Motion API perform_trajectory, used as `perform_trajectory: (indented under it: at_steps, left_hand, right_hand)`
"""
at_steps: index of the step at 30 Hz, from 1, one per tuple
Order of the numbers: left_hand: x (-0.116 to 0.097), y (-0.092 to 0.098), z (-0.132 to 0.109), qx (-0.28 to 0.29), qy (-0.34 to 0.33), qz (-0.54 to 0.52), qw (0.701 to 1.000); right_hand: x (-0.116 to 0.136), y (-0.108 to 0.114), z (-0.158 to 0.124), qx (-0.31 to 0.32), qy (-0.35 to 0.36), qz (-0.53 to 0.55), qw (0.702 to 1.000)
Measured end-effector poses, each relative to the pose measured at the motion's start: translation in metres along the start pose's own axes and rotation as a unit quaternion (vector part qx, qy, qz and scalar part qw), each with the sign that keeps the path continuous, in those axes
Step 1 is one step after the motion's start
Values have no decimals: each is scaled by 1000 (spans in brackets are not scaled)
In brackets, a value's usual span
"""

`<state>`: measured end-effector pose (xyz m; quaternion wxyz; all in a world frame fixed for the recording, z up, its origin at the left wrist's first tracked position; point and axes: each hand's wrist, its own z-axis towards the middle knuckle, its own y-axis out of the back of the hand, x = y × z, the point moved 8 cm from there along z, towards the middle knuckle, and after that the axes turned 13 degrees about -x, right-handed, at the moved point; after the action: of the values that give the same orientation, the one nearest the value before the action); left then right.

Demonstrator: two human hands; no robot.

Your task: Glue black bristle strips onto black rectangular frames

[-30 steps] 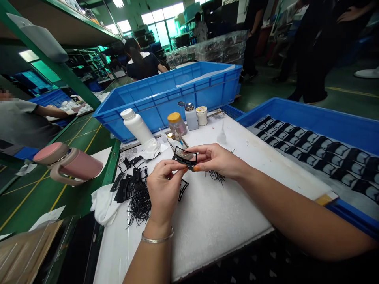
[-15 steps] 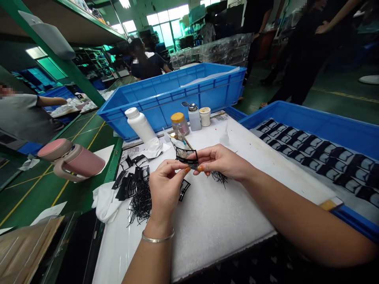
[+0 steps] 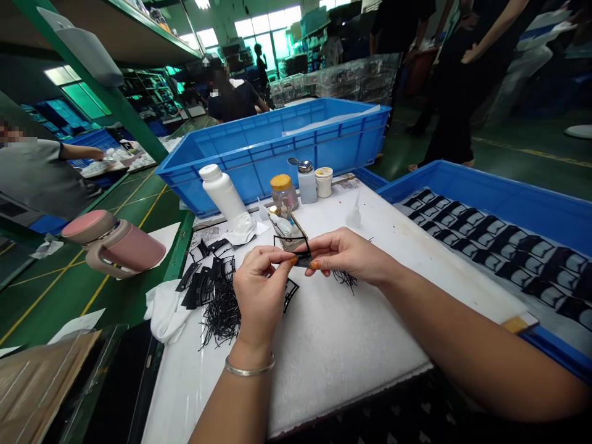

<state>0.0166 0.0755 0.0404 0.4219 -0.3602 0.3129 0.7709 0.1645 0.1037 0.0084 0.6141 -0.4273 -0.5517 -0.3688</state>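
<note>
My left hand (image 3: 261, 290) and my right hand (image 3: 351, 256) meet over the middle of the white table. Between their fingertips they pinch a small black plastic frame (image 3: 303, 245), tilted up, with its lower part partly hidden by the fingers. Under and beside my left hand lies a pile of thin black strips (image 3: 219, 314). Several more black frame pieces (image 3: 198, 287) lie to the left of it, and another black frame (image 3: 290, 296) rests just right of my left hand. A smaller heap of black strips (image 3: 345, 279) shows beneath my right hand.
Behind my hands stand a white bottle (image 3: 224, 192), a yellow-lidded jar (image 3: 283, 192), a pump dispenser (image 3: 307, 185) and a white tub (image 3: 324, 182). A large blue crate (image 3: 277, 154) borders the back. At right, another blue crate (image 3: 509, 191) holds rows of black parts. A pink mug (image 3: 134, 250) stands left.
The held black frame has tipped slightly lower between my fingers, both hands still gripping it. The whole view has shifted a little.
</note>
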Motion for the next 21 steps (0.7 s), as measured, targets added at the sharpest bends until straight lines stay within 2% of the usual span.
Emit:
perform_trajectory:
  at_steps: [12, 17, 21]
  left_hand:
    - [-1, 2, 1, -10, -23, 24, 999]
    - [3, -1, 1, 7, -1, 40, 999]
    - [17, -2, 0, 32, 28, 67, 997]
  right_hand:
    - [5, -3, -2, 15, 23, -9, 1000]
    - [3, -2, 0, -27, 30, -21, 999]
    - [4, -2, 0, -62, 31, -18, 997]
